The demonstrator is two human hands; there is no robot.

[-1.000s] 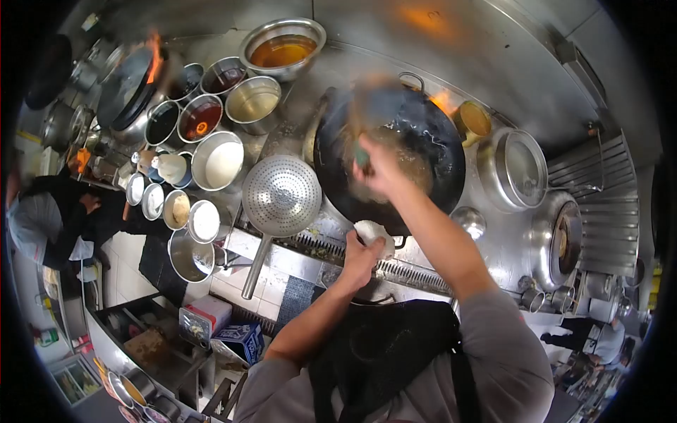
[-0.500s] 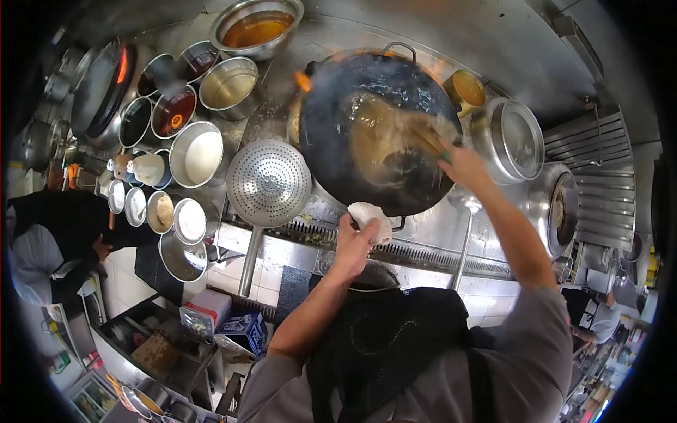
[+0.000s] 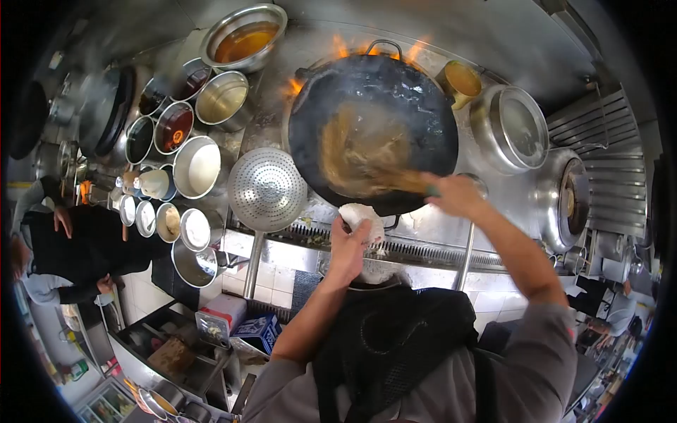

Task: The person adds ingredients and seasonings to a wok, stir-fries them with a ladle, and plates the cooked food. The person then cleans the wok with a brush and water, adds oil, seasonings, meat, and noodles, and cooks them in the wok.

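A large black wok (image 3: 431, 134) sits over flames, with brownish liquid (image 3: 367, 151) and haze inside it. My right hand (image 3: 457, 196), at the wok's lower right edge, grips the greenish end of a bamboo brush (image 3: 398, 181). The brush's far part is blurred in the liquid. Below the near rim, my left hand (image 3: 349, 247) holds a folded white cloth (image 3: 363, 220) close to the wok's near handle. Part of the cloth is hidden by my fingers.
A perforated strainer (image 3: 266, 189) lies left of the wok, beside several pots of sauces and seasonings. A ladle handle (image 3: 465, 257) juts over the front edge. Lidded pots (image 3: 522, 130) stand at right. Another person (image 3: 77, 240) is at far left; flames rise behind the wok.
My right hand has swung from the wok's middle to its right side, then down to the lower right with the brush. My left hand keeps hold of the cloth. The camera view has shifted.
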